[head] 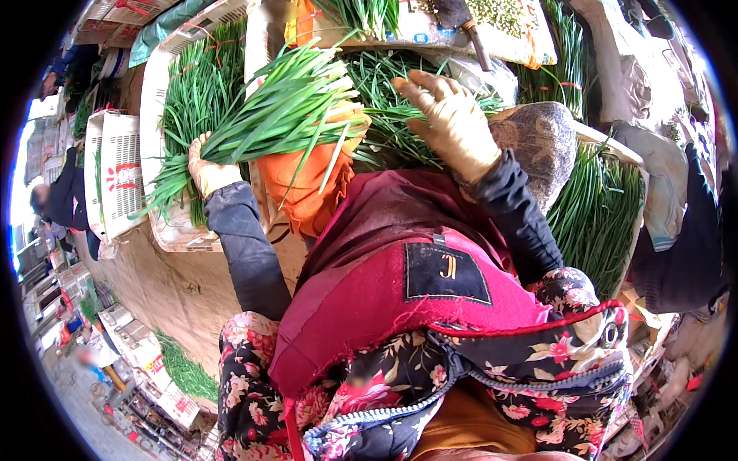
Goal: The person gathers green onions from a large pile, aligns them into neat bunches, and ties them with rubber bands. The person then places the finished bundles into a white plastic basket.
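Note:
A large bunch of garlic chives (282,106) lies across my left knee, which is wrapped in orange cloth (308,190). My left hand (209,167), in a pale glove, grips the bunch near its leafy end; the pale stalk ends point right. My right hand (447,118), also gloved, holds nothing, and its fingers are spread. It hovers over a heap of loose chives (383,124) between my knees, apart from the held bunch. Left of the bunch, a white plastic crate (167,233) holds bundled chives (202,86) tied with red bands.
A cleaver (452,12) lies on a sack at the top, its handle jutting toward me. At my right stands a tub of chives (599,213) near a grey patterned cloth (539,144) over my right knee. Other crates (124,167) and several people are at the far left.

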{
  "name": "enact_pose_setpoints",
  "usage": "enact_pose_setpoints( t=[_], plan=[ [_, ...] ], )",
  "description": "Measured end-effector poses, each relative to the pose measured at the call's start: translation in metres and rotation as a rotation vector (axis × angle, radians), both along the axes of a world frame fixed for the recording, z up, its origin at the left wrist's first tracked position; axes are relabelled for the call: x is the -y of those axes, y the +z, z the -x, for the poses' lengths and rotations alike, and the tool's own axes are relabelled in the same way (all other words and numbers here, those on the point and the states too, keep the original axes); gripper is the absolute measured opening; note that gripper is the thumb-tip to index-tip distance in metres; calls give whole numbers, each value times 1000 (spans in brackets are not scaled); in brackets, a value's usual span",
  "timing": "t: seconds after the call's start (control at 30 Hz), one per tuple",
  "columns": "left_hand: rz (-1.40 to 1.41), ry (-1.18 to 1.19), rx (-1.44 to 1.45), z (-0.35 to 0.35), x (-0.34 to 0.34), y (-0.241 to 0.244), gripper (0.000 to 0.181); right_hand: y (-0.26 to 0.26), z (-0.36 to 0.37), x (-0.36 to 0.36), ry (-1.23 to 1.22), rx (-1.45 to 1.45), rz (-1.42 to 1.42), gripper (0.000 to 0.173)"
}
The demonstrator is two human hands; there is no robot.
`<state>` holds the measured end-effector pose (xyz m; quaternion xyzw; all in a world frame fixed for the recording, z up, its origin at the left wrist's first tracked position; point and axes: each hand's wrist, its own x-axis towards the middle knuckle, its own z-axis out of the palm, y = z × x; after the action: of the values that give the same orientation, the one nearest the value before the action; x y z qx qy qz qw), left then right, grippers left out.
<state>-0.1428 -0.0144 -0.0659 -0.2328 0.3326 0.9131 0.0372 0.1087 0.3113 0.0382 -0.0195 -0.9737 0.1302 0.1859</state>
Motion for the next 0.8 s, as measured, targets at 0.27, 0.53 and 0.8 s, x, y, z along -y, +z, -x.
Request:
enact_pose_setpoints(
  t=[0.27, 0.53, 0.8],
  plan=[
    [148, 60, 66, 12, -13, -2, 13, -24, 59, 72, 353, -502, -362, 34],
    [132, 72, 128, 11, 3, -5, 16, -20, 55, 45, 433, -402, -358, 17],
    [110, 1, 182, 11, 3, -10, 10, -35, 30, -47, 177, 134, -26, 17]
  ],
)
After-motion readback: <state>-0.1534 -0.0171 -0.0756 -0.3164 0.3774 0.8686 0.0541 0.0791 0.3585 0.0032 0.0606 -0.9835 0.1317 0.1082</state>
